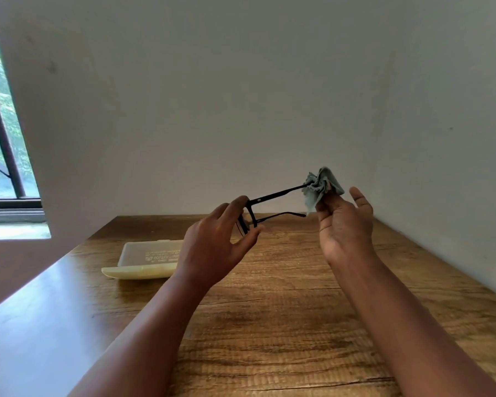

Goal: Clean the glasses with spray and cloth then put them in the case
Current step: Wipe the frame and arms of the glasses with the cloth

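We hold the glasses (265,209) at frame centre, above the worktop (284,325), left hand (215,247) pinching the front while the arms run rightward into the cloth (321,187) bunched in our right hand's (344,227) fingers (324,206), the case (143,257) lying lower left.

The table (284,325) was wooden, brown, with a marked grain running across it from left to right. Its far edge met a pale wall, and its right side ran along a second wall. The left part of the top carried a sheen of daylight. One item lay directly on it: a pale cream case (143,260), lying open and flat, with faint printed lettering on its inner face. The case sat to the left of the fingers (235,207) of the left hand and below them, partly hidden behind that wrist.
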